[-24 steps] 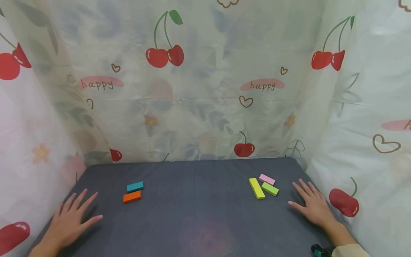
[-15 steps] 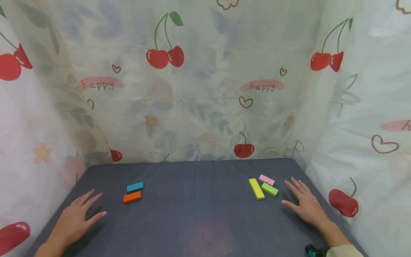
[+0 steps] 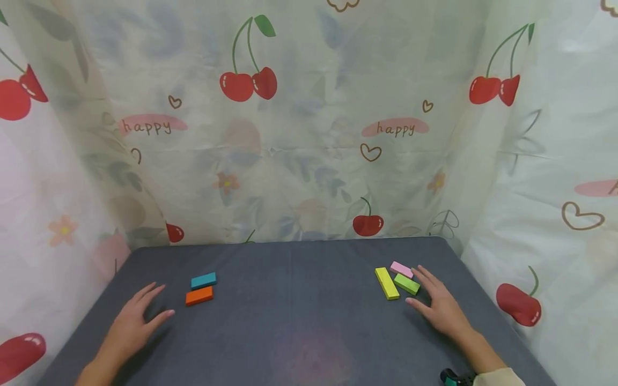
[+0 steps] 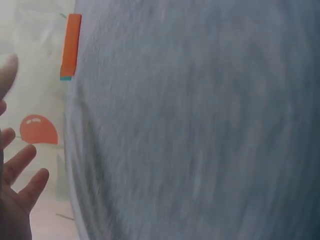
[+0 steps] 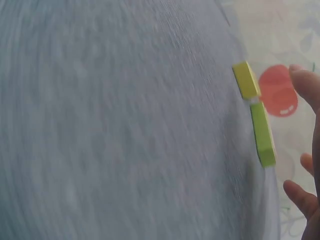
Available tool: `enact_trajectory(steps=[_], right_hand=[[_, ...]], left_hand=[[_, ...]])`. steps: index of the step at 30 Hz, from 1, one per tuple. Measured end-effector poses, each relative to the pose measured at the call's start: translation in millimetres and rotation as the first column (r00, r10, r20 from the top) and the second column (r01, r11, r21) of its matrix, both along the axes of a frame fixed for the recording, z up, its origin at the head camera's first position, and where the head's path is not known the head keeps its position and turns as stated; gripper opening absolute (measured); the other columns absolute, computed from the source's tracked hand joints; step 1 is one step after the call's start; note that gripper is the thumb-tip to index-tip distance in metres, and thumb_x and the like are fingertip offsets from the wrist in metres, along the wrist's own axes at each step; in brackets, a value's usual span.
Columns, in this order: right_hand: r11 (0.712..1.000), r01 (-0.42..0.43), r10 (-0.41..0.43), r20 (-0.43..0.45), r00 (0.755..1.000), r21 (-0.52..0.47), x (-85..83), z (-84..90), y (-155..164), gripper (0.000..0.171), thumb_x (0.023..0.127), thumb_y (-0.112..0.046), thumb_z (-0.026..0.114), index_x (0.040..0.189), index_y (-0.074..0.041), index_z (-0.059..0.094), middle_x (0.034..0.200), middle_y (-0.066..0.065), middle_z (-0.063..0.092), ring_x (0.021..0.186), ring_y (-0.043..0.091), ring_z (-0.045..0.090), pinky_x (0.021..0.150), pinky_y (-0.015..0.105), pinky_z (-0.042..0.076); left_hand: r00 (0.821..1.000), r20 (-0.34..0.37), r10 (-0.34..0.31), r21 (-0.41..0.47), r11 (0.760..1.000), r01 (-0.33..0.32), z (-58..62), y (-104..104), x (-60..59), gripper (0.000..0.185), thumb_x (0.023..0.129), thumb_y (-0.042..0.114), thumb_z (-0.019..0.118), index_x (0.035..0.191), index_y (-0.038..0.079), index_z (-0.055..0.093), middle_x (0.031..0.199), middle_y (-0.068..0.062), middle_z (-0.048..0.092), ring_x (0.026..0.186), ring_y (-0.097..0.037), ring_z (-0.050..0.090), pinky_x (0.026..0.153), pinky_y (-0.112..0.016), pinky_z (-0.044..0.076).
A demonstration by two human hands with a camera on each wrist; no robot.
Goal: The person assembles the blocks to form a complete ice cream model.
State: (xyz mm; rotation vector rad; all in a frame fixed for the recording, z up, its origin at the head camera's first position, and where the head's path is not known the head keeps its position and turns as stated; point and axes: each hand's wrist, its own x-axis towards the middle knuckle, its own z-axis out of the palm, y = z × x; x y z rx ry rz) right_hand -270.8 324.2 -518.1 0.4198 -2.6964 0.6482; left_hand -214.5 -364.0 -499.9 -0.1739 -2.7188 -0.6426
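My left hand (image 3: 137, 319) lies open just above the grey table (image 3: 299, 321), fingers spread, a little left of an orange block (image 3: 199, 296) and a teal block (image 3: 203, 280). My right hand (image 3: 436, 303) is open too, its fingertips close beside a green block (image 3: 406, 283), with a pink block (image 3: 402, 269) behind it and a long yellow block (image 3: 387, 282) to the left. Neither hand holds anything. The left wrist view shows the orange block (image 4: 71, 46) far from my left fingers (image 4: 20, 175). The right wrist view shows the yellow block (image 5: 245, 80) and the green block (image 5: 263, 134) near my right fingers (image 5: 300, 195).
A cherry-print curtain (image 3: 299, 134) hangs around the table at the back and on both sides. A dark watch-like band (image 3: 453, 378) sits at my right wrist.
Both hands have slid inward across the table: the left toward the orange and teal blocks, the right up to the green block. The blocks have not moved.
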Motion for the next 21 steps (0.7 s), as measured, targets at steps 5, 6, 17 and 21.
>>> enact_trajectory(steps=[5, 6, 17, 21], right_hand=[[1.0, -0.028, 0.027, -0.026, 0.999, -0.013, -1.3, -3.0, -14.0, 0.075, 0.084, -0.033, 0.077, 0.147, -0.01, 0.043, 0.15, 0.018, 0.037, 0.131, 0.045, 0.038, 0.096, 0.066, 0.034], [1.0, -0.029, 0.029, -0.022, 0.999, -0.012, -1.6, -3.2, -16.8, 0.074, 0.084, -0.033, 0.077, 0.147, -0.011, 0.043, 0.15, 0.017, 0.037, 0.131, 0.044, 0.038, 0.096, 0.066, 0.035], [0.999, -0.03, 0.031, -0.014, 0.999, 0.035, -5.7, -4.3, -34.3, 0.067, 0.083, -0.028, 0.079, 0.141, -0.009, 0.052, 0.146, 0.014, 0.044, 0.129, 0.04, 0.044, 0.095, 0.062, 0.038], [0.997, -0.053, 0.055, -0.042, 0.998, 0.047, -6.3, -5.4, -39.6, 0.059, 0.082, -0.023, 0.079, 0.135, -0.007, 0.058, 0.14, 0.014, 0.051, 0.123, 0.039, 0.049, 0.094, 0.059, 0.04]], left_hand=[[0.999, 0.029, 0.031, 0.013, 0.999, -0.032, -4.7, 7.2, -4.4, 0.069, 0.084, 0.037, 0.076, 0.137, 0.0, 0.051, 0.141, -0.029, 0.041, 0.121, -0.053, 0.04, 0.091, -0.07, 0.031], [0.998, 0.041, 0.037, 0.011, 0.999, -0.038, -4.8, 8.4, -5.1, 0.069, 0.084, 0.037, 0.076, 0.137, 0.0, 0.052, 0.141, -0.03, 0.041, 0.122, -0.053, 0.04, 0.091, -0.07, 0.031], [0.982, 0.177, 0.062, -0.031, 0.998, -0.058, 2.2, 15.9, -15.1, 0.057, 0.087, 0.034, 0.073, 0.13, 0.0, 0.059, 0.129, -0.029, 0.054, 0.114, -0.05, 0.049, 0.09, -0.064, 0.037], [0.967, 0.243, 0.08, -0.042, 0.996, -0.072, 3.8, 16.6, -18.5, 0.054, 0.087, 0.035, 0.073, 0.127, 0.001, 0.062, 0.127, -0.028, 0.057, 0.112, -0.049, 0.051, 0.089, -0.063, 0.039]])
